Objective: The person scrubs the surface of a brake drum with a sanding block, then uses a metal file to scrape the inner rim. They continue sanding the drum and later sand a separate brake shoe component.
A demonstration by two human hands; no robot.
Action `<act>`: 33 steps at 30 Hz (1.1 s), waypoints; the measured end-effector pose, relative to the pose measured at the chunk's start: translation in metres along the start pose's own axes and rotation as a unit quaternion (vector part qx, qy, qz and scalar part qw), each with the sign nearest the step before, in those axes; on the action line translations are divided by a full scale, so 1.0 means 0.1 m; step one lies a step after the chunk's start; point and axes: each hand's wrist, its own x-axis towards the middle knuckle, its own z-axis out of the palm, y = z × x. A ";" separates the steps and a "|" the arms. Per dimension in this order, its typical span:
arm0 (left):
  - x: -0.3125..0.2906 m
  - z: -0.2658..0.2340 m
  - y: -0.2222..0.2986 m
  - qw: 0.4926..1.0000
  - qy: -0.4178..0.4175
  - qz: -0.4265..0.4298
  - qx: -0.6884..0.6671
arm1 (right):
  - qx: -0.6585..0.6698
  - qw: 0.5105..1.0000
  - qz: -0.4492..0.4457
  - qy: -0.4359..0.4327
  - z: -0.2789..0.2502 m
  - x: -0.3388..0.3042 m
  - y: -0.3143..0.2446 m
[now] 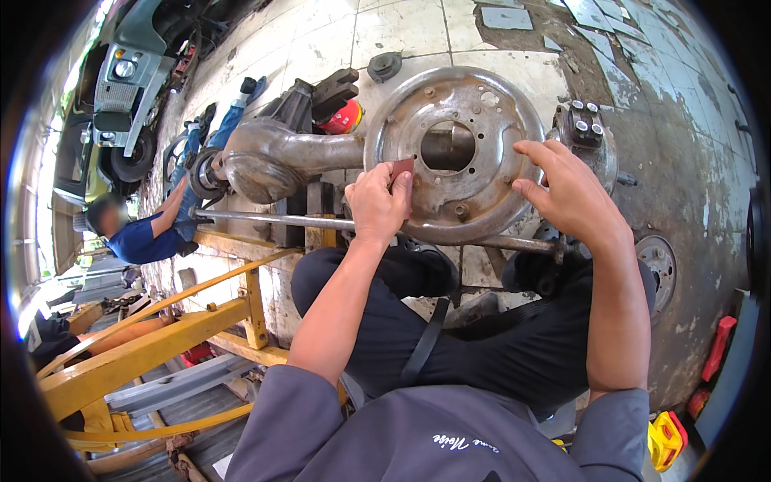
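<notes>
The left hand (376, 199) pinches dull red paper (404, 167) at a round, rusty metal plate (495, 136); the right hand (572, 191) curves open near its rim.

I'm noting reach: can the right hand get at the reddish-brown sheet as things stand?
Probably yes: the right hand is open at the right side of the metal disc, with nothing visible between it and the reddish-brown sheet, though the left hand grips that.

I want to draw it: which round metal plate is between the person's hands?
The big, rust-stained plate with the wide middle hole: left hand and right hand flank it. The smaller plate is beyond the right forearm.
</notes>
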 end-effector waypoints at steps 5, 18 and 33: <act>0.03 0.01 0.05 0.998 0.020 -0.038 -0.035 | 0.008 1.000 -0.012 -0.003 0.00 0.03 -0.01; -0.27 -0.02 0.22 0.986 0.023 -0.146 -0.079 | 0.002 1.000 -0.017 0.004 0.06 0.02 -0.01; -0.06 -0.02 0.19 0.990 0.051 -0.124 -0.040 | -0.007 1.000 -0.024 -0.001 0.05 0.04 0.02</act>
